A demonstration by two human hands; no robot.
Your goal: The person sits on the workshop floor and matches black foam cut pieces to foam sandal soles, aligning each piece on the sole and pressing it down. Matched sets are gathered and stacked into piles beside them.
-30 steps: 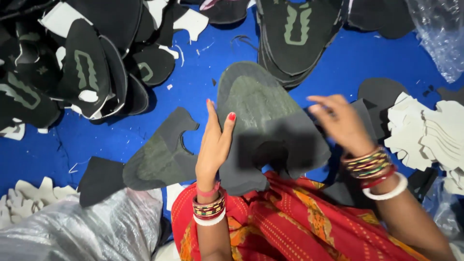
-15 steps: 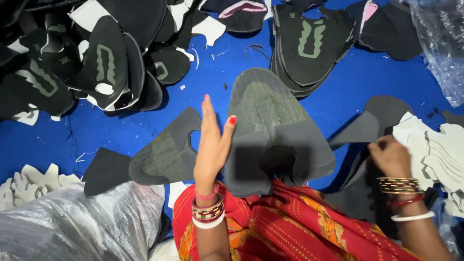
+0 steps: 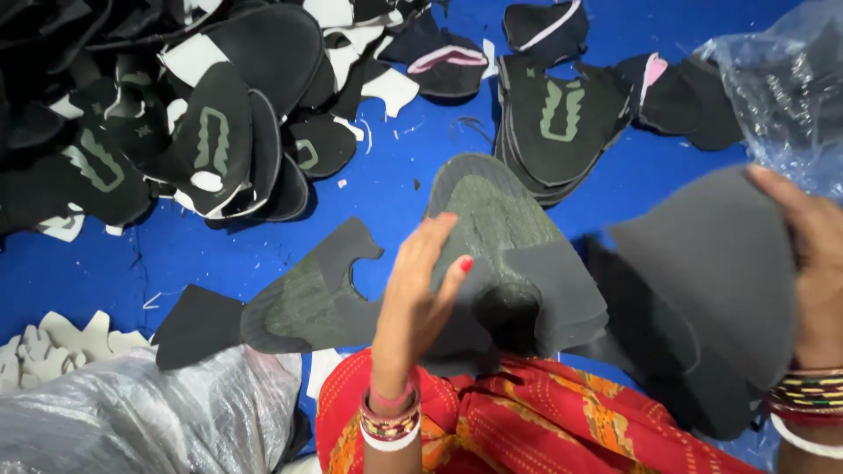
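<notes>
**Two hands among cut shoe pieces on a blue sheet**

Head view: the left hand (image 3: 420, 290) rests flat on a stack of grey knit shoe uppers (image 3: 505, 254), its fingers (image 3: 436, 235) straight, close together and gripping nothing, the thumb lying along the stack's near side. The stack sits on the blue sheet (image 3: 395, 167), and its near edge touches the red patterned cloth (image 3: 527, 421) over the person's lap. To the right of the stack, the right hand (image 3: 812, 254) holds up a plain dark grey cut piece (image 3: 711, 272), fingers curled over its upper right edge; the piece hangs tilted, clear of the stack. Just left of the stack lies a single grey upper with a notched opening (image 3: 307, 294), spread flat. Beyond the stack, toward the top, sits a pile of black uppers with a pale green mark (image 3: 562, 114). Far left of the stack, a bigger heap of black pieces (image 3: 176, 132) sprawls. A clear plastic bag (image 3: 132, 412) lies at the lower left, another (image 3: 781, 79) at the upper right.
</notes>
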